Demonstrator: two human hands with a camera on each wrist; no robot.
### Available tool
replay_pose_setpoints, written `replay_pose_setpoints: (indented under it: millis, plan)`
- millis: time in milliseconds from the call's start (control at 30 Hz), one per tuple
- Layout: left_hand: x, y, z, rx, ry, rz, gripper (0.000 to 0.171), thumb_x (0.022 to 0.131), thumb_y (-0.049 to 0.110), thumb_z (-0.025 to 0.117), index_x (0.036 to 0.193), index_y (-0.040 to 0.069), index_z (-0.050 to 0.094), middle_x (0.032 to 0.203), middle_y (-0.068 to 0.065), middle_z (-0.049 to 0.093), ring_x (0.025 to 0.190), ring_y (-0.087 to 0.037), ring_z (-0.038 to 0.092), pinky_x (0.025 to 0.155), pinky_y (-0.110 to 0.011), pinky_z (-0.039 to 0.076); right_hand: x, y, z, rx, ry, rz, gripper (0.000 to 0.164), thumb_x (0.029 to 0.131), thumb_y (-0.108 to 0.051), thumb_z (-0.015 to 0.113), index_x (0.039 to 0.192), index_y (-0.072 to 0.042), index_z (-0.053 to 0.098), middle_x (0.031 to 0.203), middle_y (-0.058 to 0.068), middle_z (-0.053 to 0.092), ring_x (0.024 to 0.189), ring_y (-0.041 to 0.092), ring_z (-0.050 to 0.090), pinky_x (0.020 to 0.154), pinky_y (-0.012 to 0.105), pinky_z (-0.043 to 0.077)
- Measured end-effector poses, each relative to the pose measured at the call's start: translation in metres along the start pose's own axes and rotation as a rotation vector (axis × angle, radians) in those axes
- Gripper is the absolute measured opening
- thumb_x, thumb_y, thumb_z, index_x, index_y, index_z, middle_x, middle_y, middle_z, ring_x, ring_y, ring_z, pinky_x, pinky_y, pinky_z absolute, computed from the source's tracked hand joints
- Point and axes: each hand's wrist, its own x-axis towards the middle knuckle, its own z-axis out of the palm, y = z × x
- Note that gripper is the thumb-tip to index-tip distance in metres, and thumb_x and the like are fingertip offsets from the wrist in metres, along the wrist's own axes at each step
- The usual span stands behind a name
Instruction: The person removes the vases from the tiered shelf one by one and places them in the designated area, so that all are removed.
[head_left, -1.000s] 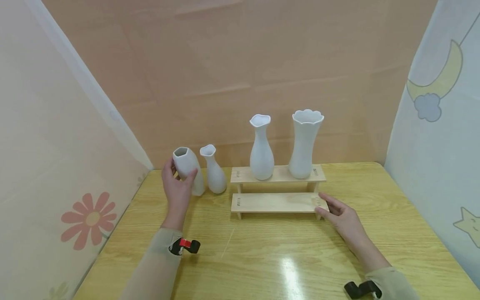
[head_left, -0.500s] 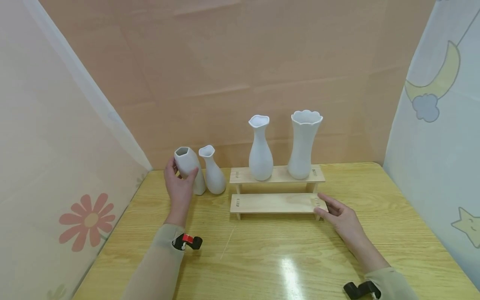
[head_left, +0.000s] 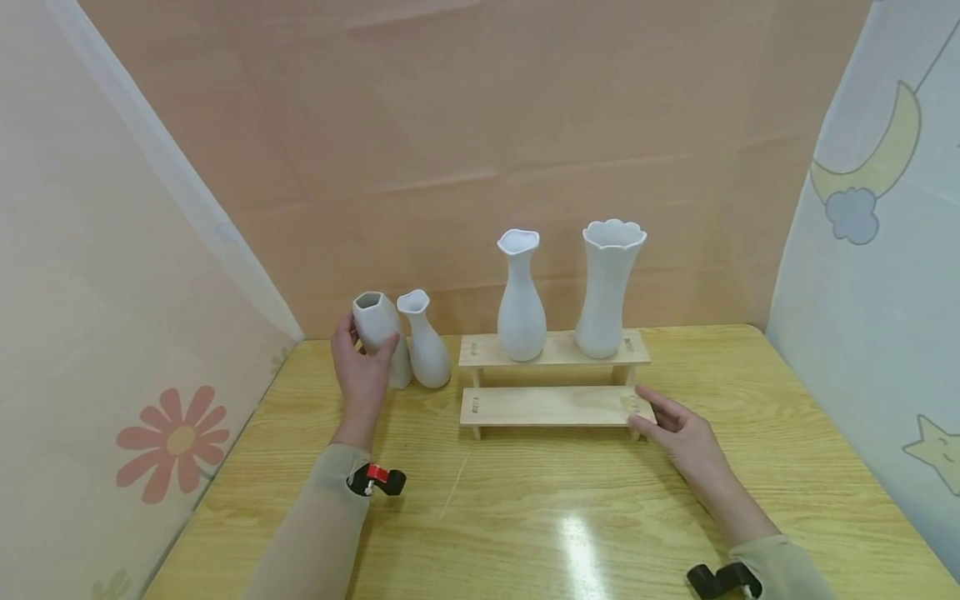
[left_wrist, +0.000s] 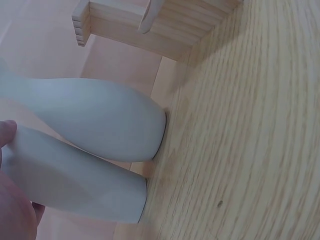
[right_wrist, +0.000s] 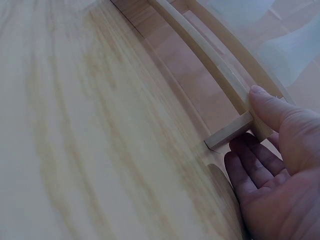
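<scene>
My left hand point(head_left: 360, 375) grips a white angular vase point(head_left: 377, 323) with a many-sided mouth, thumb on its near right side and fingers round the left. In the left wrist view the base of this vase is right at the tabletop, close beside a small white bottle-necked vase point(left_wrist: 105, 117). My right hand point(head_left: 696, 446) holds the right end of the lower tier of a two-tier wooden stand point(head_left: 551, 407), its thumb point(right_wrist: 270, 107) on the board's edge. On the upper tier stand a wavy-mouthed white vase point(head_left: 522, 321) and a wider scallop-rimmed vase point(head_left: 604, 300).
The wood-grain table point(head_left: 510, 517) runs back to a pinkish-brown cloth backdrop point(head_left: 480, 150). Pale printed sheets hang at both sides, one with a red flower point(head_left: 180, 439), the other with a moon point(head_left: 892, 150).
The angular vase has shifted slightly right with my left hand, closer to the small bottle-necked vase. My right hand keeps its place on the stand.
</scene>
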Motion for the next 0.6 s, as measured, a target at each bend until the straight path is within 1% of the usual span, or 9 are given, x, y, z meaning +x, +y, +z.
replay_pose_setpoints:
  millis: [133,267,433,533,600]
  plan:
    - [0.0005,0.0007,-0.0001,0.004,-0.010,-0.005,0.084,0.095,0.013,0.089,0.165,0.011,0.043,0.160,-0.014,0.046,0.146,-0.035,0.049,0.117,-0.056,0.046,0.0000,0.0002,0.0005,0.012,0.004,-0.006,0.079,0.105,-0.045,0.077,0.171,-0.017,0.044,0.174,0.016,0.038,0.159,0.036,0.038,0.096,0.003,0.043]
    - [0.0012,-0.0003,-0.0008,0.008,-0.020,-0.007,0.085,0.096,0.012,0.088,0.167,0.010,0.041,0.160,-0.016,0.045,0.147,-0.037,0.048,0.117,-0.057,0.045,0.0001,0.0001,0.0009,0.018,0.005,-0.011,0.078,0.105,-0.045,0.077,0.171,-0.017,0.044,0.173,0.016,0.039,0.158,0.036,0.039,0.096,0.004,0.044]
    - [0.0024,-0.0001,-0.0018,0.007,-0.035,-0.003,0.085,0.096,0.012,0.089,0.166,0.009,0.040,0.160,-0.017,0.045,0.147,-0.038,0.048,0.118,-0.059,0.044,-0.0001,-0.0002,0.0003,0.019,0.003,-0.017,0.077,0.106,-0.044,0.076,0.170,-0.016,0.044,0.174,0.015,0.037,0.160,0.036,0.036,0.098,0.004,0.042]
    - [0.0024,0.0019,-0.0026,0.008,-0.041,-0.001,0.086,0.096,0.013,0.089,0.166,0.008,0.040,0.160,-0.017,0.045,0.148,-0.037,0.047,0.117,-0.060,0.043,-0.0002,-0.0006,-0.0002,0.011,0.003,-0.017,0.077,0.106,-0.044,0.076,0.170,-0.016,0.044,0.175,0.015,0.036,0.160,0.036,0.034,0.098,0.003,0.042]
    - [0.0016,0.0037,-0.0035,0.017,-0.032,0.004,0.088,0.095,0.014,0.090,0.167,0.008,0.039,0.161,-0.018,0.044,0.150,-0.035,0.045,0.118,-0.058,0.042,-0.0001,-0.0009,-0.0004,0.007,0.002,-0.015,0.078,0.105,-0.045,0.076,0.170,-0.017,0.044,0.175,0.014,0.035,0.161,0.036,0.034,0.098,0.004,0.041]
